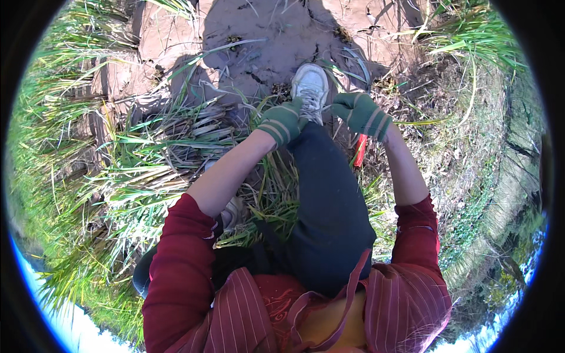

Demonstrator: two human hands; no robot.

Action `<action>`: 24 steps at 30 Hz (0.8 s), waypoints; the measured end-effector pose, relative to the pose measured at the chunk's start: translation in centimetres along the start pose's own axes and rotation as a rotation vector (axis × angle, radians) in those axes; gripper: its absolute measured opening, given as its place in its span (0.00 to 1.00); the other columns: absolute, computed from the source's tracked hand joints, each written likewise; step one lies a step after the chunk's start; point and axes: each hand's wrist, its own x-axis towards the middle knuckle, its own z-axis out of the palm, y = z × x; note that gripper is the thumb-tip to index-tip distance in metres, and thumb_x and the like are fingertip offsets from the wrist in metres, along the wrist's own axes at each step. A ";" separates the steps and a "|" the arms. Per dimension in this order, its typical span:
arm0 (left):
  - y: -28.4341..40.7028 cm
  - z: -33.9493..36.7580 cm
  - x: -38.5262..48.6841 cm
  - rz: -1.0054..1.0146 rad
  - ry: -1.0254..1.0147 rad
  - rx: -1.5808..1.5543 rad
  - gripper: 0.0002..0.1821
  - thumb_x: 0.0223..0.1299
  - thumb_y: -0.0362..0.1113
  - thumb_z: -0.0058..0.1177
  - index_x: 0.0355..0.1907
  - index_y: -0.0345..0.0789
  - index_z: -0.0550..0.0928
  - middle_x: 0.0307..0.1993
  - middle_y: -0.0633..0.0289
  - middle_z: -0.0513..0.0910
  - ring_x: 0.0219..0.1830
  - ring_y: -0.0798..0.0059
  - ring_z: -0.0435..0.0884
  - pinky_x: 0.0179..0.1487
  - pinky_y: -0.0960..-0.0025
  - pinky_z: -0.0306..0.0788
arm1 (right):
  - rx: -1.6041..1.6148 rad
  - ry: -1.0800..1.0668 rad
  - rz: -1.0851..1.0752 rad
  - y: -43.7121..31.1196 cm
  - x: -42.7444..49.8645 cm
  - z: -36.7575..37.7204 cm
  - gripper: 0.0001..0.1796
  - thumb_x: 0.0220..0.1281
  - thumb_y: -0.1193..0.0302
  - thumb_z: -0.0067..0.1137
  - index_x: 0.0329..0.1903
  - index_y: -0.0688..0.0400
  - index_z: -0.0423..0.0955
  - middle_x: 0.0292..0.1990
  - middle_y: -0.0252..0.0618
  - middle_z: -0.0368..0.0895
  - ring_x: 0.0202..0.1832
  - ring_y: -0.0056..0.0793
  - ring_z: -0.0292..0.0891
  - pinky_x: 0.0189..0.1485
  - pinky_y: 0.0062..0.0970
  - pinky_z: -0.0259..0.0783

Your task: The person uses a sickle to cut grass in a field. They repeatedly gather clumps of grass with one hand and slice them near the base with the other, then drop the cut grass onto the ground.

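Observation:
A white lace-up sneaker (311, 86) is on my forward foot, its toe pointing away from me. My right hand (359, 115), in a green knit glove with pale stripes, pinches a shoelace (325, 107) drawn out to the right of the shoe. On the other side, my left hand (282, 121) wears a matching glove and has its fingers closed at the laces by the ankle; its grip is partly hidden. The dark trouser leg (331, 189) runs from the shoe back towards me, knee bent.
Beside my right wrist, a red handle (360, 151) lies on dry litter. A curved grey strip (358, 66), perhaps a blade, shows beyond that hand. Cut grass stalks (207, 125) are heaped at left. Bare muddy soil (265, 26) lies ahead. My other shoe (232, 212) is under my left arm.

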 end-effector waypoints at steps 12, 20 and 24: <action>-5.9 -0.2 1.0 -0.130 -0.212 -0.659 0.14 0.56 0.41 0.46 0.35 0.32 0.78 0.22 0.67 0.75 0.24 0.82 0.71 0.29 0.77 0.66 | -0.456 0.057 -0.076 5.6 3.8 3.1 0.32 0.40 0.65 0.60 0.52 0.57 0.62 0.47 0.50 0.69 0.48 0.43 0.68 0.49 0.34 0.65; -5.1 -3.3 -0.4 -0.320 -0.633 -1.182 0.10 0.56 0.37 0.43 0.31 0.34 0.77 0.19 0.71 0.73 0.14 0.88 0.66 0.16 0.85 0.58 | 0.648 -0.060 0.394 4.8 1.1 1.9 0.14 0.52 0.71 0.46 0.43 0.58 0.68 0.21 0.32 0.72 0.14 0.15 0.60 0.12 0.16 0.54; -4.5 -2.2 -0.3 -0.175 -0.512 -1.706 0.14 0.55 0.34 0.44 0.45 0.34 0.73 0.18 0.68 0.73 0.10 0.89 0.62 0.11 0.87 0.52 | 0.562 -0.644 0.280 6.3 -0.4 -1.3 0.13 0.49 0.72 0.47 0.40 0.58 0.71 0.22 0.35 0.74 0.19 0.23 0.69 0.17 0.22 0.63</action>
